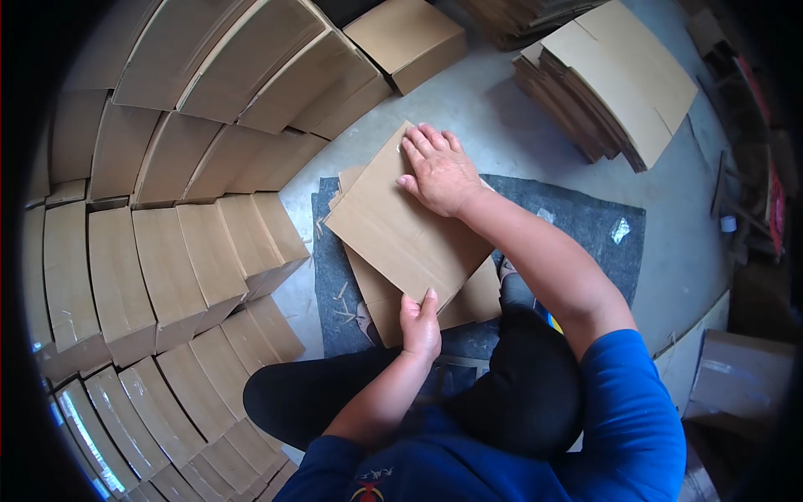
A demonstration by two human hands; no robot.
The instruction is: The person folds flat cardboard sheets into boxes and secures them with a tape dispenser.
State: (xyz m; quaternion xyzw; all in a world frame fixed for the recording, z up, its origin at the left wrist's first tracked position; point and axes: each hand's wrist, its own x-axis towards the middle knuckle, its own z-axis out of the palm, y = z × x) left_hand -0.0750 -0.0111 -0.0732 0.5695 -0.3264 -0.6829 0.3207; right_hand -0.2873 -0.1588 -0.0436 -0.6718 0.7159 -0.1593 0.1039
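Note:
A flat, folded piece of brown cardboard lies slantwise in front of me, above more flat cardboard on a dark mat. My left hand grips its near corner, with the thumb on top and the other fingers partly hidden. Near the far corner, my right hand rests flat on the cardboard's upper face, its fingers stretched out and holding nothing.
Rows of brown boxes are stacked high along the left. A pile of flat cardboard stands at the upper right, and a closed box at the top. The dark mat carries small scraps.

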